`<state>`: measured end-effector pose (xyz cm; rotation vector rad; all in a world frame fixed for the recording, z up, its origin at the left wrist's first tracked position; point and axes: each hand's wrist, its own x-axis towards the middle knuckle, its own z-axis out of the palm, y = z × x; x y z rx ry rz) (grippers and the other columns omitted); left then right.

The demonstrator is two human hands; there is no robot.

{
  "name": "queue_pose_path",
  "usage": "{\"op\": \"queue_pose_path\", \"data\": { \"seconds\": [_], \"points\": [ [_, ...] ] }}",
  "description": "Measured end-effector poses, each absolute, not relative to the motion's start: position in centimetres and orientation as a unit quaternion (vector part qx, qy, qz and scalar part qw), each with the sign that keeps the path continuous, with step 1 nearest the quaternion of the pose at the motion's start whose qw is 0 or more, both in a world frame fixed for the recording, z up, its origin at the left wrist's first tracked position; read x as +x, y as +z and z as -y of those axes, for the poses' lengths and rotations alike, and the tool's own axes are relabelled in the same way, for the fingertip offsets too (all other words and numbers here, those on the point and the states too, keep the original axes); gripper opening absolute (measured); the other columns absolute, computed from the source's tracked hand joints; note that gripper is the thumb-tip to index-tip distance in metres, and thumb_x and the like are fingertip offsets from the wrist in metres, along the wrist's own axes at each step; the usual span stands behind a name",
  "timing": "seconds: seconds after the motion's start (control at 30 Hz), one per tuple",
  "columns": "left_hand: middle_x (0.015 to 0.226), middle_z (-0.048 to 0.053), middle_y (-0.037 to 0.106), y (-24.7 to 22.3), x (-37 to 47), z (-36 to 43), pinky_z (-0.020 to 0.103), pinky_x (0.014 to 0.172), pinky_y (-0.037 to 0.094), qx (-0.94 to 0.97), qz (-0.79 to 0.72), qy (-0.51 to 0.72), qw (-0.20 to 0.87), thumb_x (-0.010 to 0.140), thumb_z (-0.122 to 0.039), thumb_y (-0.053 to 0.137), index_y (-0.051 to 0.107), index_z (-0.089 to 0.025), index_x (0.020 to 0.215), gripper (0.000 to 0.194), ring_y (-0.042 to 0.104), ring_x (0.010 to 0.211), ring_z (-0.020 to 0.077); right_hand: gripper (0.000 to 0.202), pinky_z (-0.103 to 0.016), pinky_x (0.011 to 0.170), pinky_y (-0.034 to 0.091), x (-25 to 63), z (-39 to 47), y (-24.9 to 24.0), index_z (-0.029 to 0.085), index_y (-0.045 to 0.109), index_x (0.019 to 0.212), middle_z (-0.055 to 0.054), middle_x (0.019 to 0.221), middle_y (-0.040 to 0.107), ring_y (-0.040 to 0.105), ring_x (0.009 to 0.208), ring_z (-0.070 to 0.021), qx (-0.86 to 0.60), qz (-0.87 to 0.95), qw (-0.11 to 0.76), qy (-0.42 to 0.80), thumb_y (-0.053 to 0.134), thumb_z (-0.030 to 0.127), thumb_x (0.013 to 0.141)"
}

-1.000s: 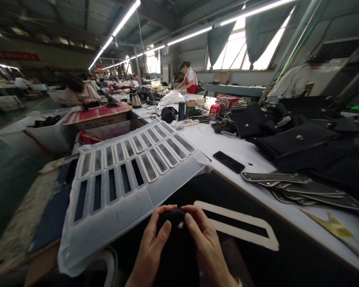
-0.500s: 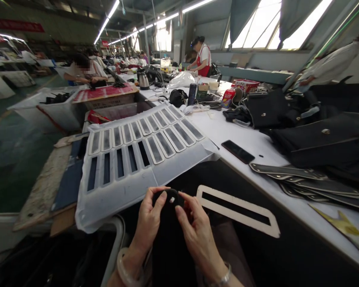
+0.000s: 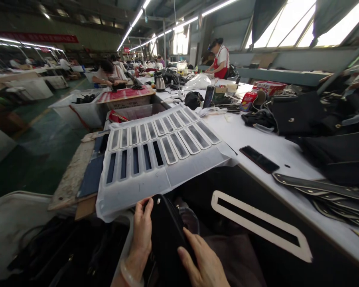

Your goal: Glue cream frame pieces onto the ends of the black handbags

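A black bag (image 3: pixel 169 235) with a small light metal fitting near its top corner is held upright in front of me. My left hand (image 3: pixel 143 223) pinches its upper left corner, thumb beside the fitting. Lower on the right side, my right hand (image 3: pixel 202 257) grips the edge, fingers behind and thumb on the front. Right of the bag, a long pale frame-shaped piece (image 3: pixel 257 223) with a slot through its middle lies on a black surface. Beyond my hands, a translucent sheet (image 3: pixel 143 187) carries two rows of white-edged frame pieces (image 3: pixel 179 145).
A phone (image 3: pixel 259 158) and stacked black strips (image 3: pixel 320 191) lie on the white table (image 3: pixel 227 135). Black bags (image 3: pixel 344 151) are piled at the right. A bin (image 3: pixel 24 199) of black items stands lower left. Co-workers (image 3: pixel 221 59) work farther back.
My right hand has slid from the bag's top down its right side. The left hand stays at the upper corner. The bag has tilted, and my view has swung left.
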<state>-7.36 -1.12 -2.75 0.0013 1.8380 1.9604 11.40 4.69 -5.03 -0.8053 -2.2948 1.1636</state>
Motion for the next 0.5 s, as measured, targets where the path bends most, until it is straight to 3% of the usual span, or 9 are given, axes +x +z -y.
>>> {"op": "queue_pose_path", "data": {
  "seconds": [0.13, 0.27, 0.4, 0.5],
  "points": [
    [0.099, 0.004, 0.069, -2.7, -7.0, 0.8, 0.039, 0.092, 0.046, 0.031, -0.670, 0.707, 0.225, 0.075, -0.051, 0.070, 0.060, -0.021, 0.100, 0.040, 0.063, 0.102, 0.0263, 0.032, -0.033, 0.069, 0.055, 8.3, -5.0, -2.4, 0.018, 0.071, 0.105, -0.010, 0.089, 0.071, 0.071, 0.078, -0.0248, -0.320, 0.830, 0.217, 0.403, 0.050, 0.039, 0.094],
    [0.098, 0.003, 0.069, -2.4, -6.8, 0.2, 0.039, 0.098, 0.044, 0.059, -0.677, 0.698, 0.227, 0.080, -0.048, 0.066, 0.059, -0.023, 0.098, 0.032, 0.062, 0.104, 0.0249, 0.034, -0.030, 0.059, 0.046, 7.2, -4.9, -1.9, 0.019, 0.066, 0.073, -0.007, 0.070, 0.065, 0.065, 0.065, -0.0209, -0.321, 0.835, 0.207, 0.396, 0.046, 0.036, 0.095],
    [0.117, 0.005, 0.065, -2.4, -6.0, 0.3, 0.038, 0.108, 0.037, 0.087, -0.677, 0.690, 0.240, 0.086, -0.048, 0.061, 0.058, -0.024, 0.108, 0.033, 0.055, 0.120, 0.0252, 0.036, -0.028, 0.056, 0.042, 7.6, -5.0, -2.2, 0.019, 0.064, 0.066, -0.005, 0.065, 0.063, 0.061, 0.058, -0.0173, -0.332, 0.823, 0.232, 0.398, 0.049, 0.036, 0.094],
    [0.147, 0.007, 0.045, -3.4, -4.5, 1.6, 0.039, 0.118, 0.024, 0.091, -0.691, 0.673, 0.249, 0.089, -0.049, 0.058, 0.045, -0.025, 0.135, 0.053, 0.037, 0.140, 0.0246, 0.036, -0.027, 0.059, 0.048, 8.2, -5.1, -3.5, 0.019, 0.070, 0.073, -0.005, 0.068, 0.066, 0.064, 0.063, -0.0180, -0.329, 0.813, 0.236, 0.419, 0.049, 0.038, 0.095]
  ]
}}
